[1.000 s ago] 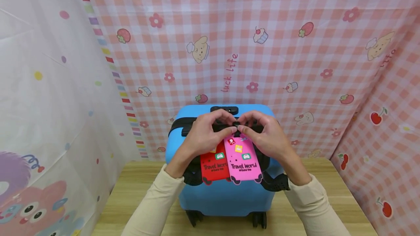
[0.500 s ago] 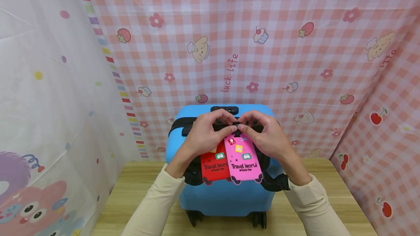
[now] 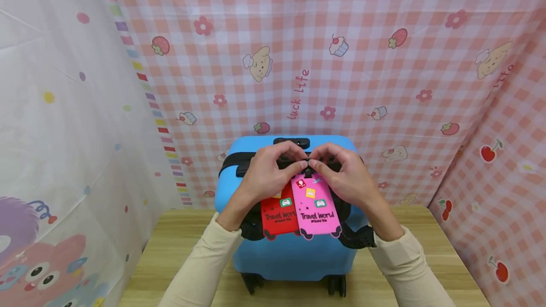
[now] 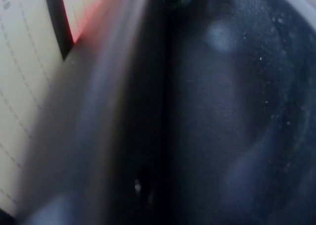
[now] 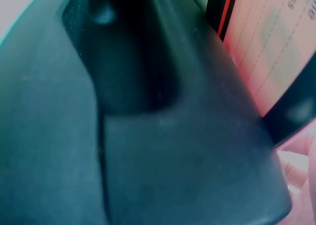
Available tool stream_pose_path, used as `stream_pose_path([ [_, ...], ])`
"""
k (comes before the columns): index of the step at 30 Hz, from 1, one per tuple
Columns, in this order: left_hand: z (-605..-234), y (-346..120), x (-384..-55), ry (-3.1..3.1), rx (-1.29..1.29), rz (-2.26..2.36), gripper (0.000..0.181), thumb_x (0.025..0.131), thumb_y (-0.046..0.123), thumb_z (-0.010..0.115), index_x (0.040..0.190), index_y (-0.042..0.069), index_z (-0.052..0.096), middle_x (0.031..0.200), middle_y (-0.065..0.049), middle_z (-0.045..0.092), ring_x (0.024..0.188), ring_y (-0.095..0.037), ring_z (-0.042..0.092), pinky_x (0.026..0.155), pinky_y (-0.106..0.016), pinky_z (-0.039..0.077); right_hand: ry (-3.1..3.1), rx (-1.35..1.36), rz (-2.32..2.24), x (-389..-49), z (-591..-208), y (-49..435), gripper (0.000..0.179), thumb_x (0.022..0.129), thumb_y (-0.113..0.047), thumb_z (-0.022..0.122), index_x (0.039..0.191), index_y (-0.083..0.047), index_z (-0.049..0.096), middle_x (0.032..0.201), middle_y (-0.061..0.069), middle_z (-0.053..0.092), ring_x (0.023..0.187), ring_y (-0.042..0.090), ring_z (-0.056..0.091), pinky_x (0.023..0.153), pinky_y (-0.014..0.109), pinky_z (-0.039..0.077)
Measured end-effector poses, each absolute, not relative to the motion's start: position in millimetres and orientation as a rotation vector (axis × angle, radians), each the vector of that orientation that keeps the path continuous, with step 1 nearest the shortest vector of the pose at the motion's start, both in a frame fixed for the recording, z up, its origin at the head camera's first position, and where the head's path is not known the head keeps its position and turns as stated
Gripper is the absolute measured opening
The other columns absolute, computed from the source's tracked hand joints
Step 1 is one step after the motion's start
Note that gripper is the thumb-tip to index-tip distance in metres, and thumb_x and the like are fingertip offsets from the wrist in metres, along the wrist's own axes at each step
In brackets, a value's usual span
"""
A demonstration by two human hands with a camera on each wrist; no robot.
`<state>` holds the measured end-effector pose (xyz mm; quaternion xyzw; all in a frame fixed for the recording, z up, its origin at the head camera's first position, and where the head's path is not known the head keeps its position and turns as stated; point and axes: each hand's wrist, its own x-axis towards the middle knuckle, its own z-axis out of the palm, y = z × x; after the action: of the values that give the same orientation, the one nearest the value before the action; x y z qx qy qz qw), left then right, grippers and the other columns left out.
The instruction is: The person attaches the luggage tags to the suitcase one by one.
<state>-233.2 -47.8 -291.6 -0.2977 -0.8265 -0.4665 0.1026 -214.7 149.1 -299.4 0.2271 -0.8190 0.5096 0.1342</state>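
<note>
In the head view both hands meet over a blue suitcase (image 3: 294, 262). My left hand (image 3: 266, 172) and my right hand (image 3: 350, 176) pinch the small black strap (image 3: 308, 173) of a pink luggage tag (image 3: 317, 217) between thumbs and fingertips. The strap's upper part is mostly hidden by the fingers. A red luggage tag (image 3: 278, 219) hangs beside the pink one and is partly covered by it. The suitcase's black handle (image 4: 207, 101) fills much of the left wrist view. Black plastic of the handle (image 5: 192, 161) also takes up the right wrist view, with lined backs of tags behind it.
The suitcase stands on a wood-grain table (image 3: 170, 259). A black lock piece (image 3: 291, 143) sits on its far top edge, and a black band (image 3: 232, 161) crosses its top. Patterned curtains (image 3: 358, 79) enclose the back and sides.
The thumb tips have shifted slightly upward along the strap, and more of it shows below them. Both tags and the suitcase stay in place.
</note>
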Motion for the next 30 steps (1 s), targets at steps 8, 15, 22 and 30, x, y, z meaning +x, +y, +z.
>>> stream_pose_path([
  [8, -290.6, -47.6, -232.6, -2.436, -0.863, -1.38, 0.007, 0.093, 0.02, 0.07, 0.1, 0.017, 0.071, 0.091, 0.006, 0.069, 0.086, -0.009, 0.061, 0.081, -0.032, 0.051, -2.37, 0.67, 1.476, -214.8, -299.0, 148.3, 0.009, 0.094, -0.01, 0.066, 0.103, -0.007, 0.066, 0.088, 0.006, 0.063, 0.073, 0.02, 0.06, 0.066, 0.027, 0.051],
  [15, -290.7, -47.0, -233.9, -2.449, -0.852, -1.363, 0.008, 0.093, 0.02, 0.07, 0.1, 0.017, 0.07, 0.091, 0.006, 0.068, 0.086, -0.009, 0.061, 0.082, -0.032, 0.051, -2.376, 0.663, 1.443, -214.6, -298.9, 147.2, 0.009, 0.095, -0.01, 0.065, 0.104, -0.008, 0.067, 0.09, 0.005, 0.064, 0.073, 0.02, 0.059, 0.064, 0.027, 0.05],
  [22, -291.6, -46.5, -233.6, -2.451, -0.845, -1.381, 0.009, 0.093, 0.021, 0.07, 0.101, 0.016, 0.07, 0.092, 0.005, 0.068, 0.086, -0.01, 0.061, 0.082, -0.032, 0.052, -2.378, 0.657, 1.419, -214.1, -299.1, 147.3, 0.009, 0.095, -0.01, 0.065, 0.104, -0.008, 0.067, 0.089, 0.005, 0.063, 0.074, 0.02, 0.058, 0.065, 0.027, 0.049],
  [30, -292.6, -47.9, -233.4, -2.435, -0.844, -1.428, 0.009, 0.093, 0.021, 0.07, 0.101, 0.017, 0.071, 0.092, 0.006, 0.069, 0.085, -0.01, 0.062, 0.081, -0.032, 0.053, -2.365, 0.649, 1.45, -213.7, -299.4, 146.8, 0.01, 0.096, -0.01, 0.065, 0.105, -0.007, 0.066, 0.09, 0.006, 0.063, 0.073, 0.02, 0.059, 0.065, 0.026, 0.05],
])
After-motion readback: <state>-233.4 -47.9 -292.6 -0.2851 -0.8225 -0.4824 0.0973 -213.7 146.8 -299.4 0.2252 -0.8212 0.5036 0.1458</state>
